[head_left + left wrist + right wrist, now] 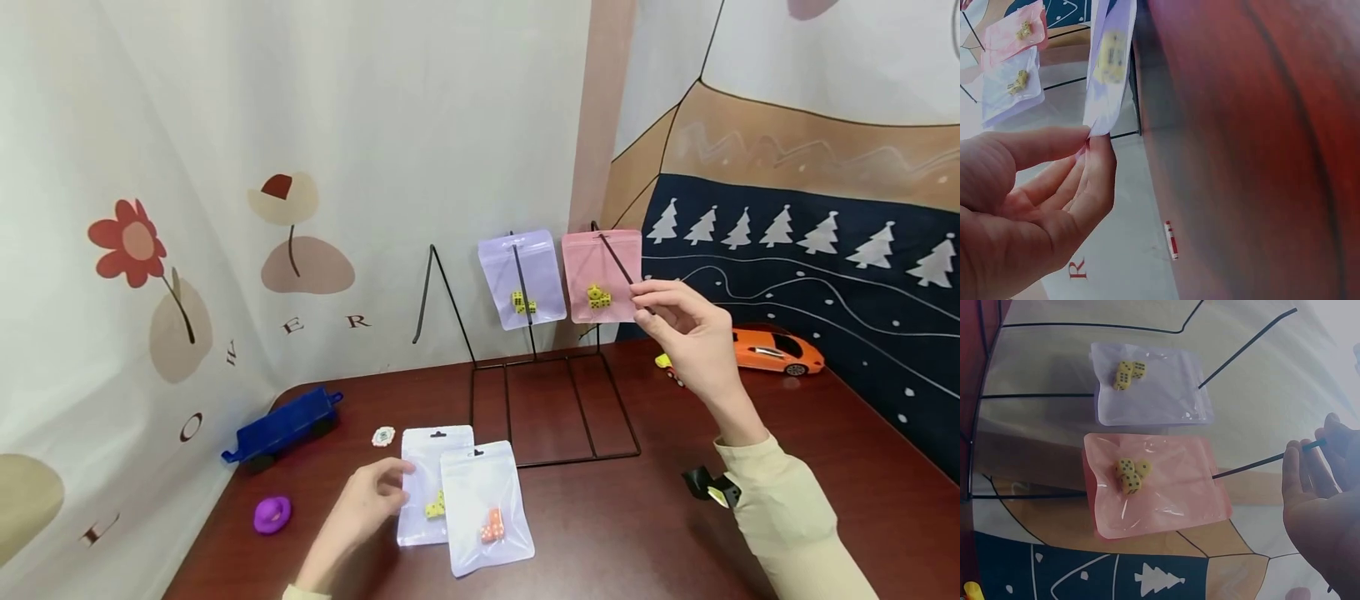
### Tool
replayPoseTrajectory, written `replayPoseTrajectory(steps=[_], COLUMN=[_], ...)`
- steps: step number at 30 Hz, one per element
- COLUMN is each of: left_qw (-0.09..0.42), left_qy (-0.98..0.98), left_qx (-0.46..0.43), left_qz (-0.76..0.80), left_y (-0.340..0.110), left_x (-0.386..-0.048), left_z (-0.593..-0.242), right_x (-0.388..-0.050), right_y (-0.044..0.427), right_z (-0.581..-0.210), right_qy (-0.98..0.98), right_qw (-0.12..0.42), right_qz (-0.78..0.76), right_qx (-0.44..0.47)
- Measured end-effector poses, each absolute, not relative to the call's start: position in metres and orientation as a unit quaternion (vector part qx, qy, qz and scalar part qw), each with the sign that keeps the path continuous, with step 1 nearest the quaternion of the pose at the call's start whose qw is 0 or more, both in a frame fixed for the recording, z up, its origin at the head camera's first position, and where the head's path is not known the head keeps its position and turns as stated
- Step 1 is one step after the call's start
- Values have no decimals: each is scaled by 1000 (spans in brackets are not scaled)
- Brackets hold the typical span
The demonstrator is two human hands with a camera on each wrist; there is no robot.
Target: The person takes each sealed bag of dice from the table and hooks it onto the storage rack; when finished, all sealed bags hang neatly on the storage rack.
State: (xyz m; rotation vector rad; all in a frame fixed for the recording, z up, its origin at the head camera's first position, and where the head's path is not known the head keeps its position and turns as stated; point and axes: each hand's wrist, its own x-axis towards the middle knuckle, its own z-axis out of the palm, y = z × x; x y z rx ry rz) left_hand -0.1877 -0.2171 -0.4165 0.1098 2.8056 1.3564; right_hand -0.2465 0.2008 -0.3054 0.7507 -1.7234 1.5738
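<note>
From where I stand, the black wire rack [536,361] sits toward the back of the red-brown counter [585,525]. Left of it are a blue toy trailer [281,429], a purple toy [272,515] and, nearer, a small pale token [383,437]. To its right, an orange toy car [780,352] and a small yellow toy [665,362] are both partly blocked by the right hand [690,333], whose fingers pinch the tip of the rack's rightmost prong [617,260].

A glossy pink pouch [581,275] hangs there by its slot, dotted yellow dice [600,297] showing through; a lilac pouch [540,279], also with yellow dice, hangs on the next prong left. In front of the rack, the left hand [367,500] has its fingers gripping the edge of a pale slotted pouch [420,475], overlapped by a whitish pouch [480,492] with orange dice [492,526].
</note>
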Motion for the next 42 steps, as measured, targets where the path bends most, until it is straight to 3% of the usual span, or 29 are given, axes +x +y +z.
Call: replayPoseTrajectory(steps=[8, 21, 32, 42], left_qw=[-54, -206, -274, -285], left_qy=[898, 877, 823, 790], left_qx=[18, 84, 138, 166], left_qz=[435, 426, 477, 517], left_y=[-215, -221, -195, -189], left_x=[-188, -184, -166, -158], left_z=[-406, -387, -359, -348], right_x=[-246, -230, -232, -233], right_y=[199, 191, 190, 189], right_z=[-307, -294, -291, -290], right_qy=[-654, -626, -637, -631], right_qw=[352, 362, 371, 367], right_qz=[604, 622, 605, 610], right_qx=[289, 301, 302, 308])
